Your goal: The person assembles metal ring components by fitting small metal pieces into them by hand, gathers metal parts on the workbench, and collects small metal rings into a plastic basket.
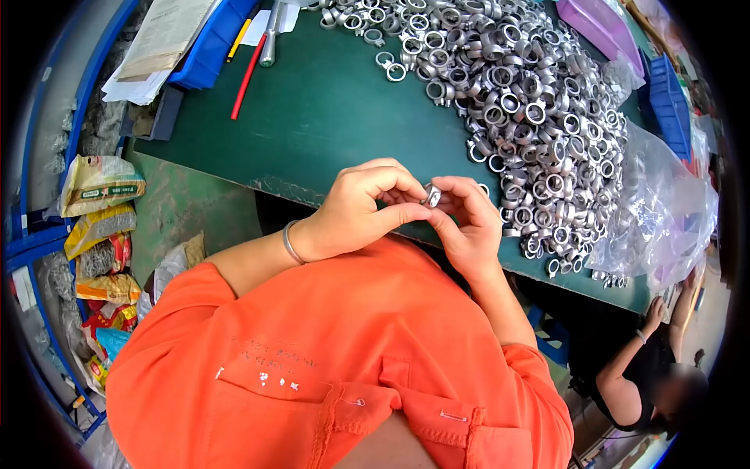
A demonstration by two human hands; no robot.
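Between my two hands, just in front of my chest, is a small grey metal ring, seen partly edge-on. My left hand pinches it from one side with thumb and forefinger. The fingers and thumb of my right hand close on its other side. Both hands are above the near edge of the green table. A large heap of similar metal rings spreads over the table just beyond my right hand. Fingertips cover part of the held ring.
On the table lie a red pencil, a yellow pen and a metal tool. A blue bin stands at left, a pink tray at back right. Clear plastic bags hang at right, near another person. Sacks lie at left.
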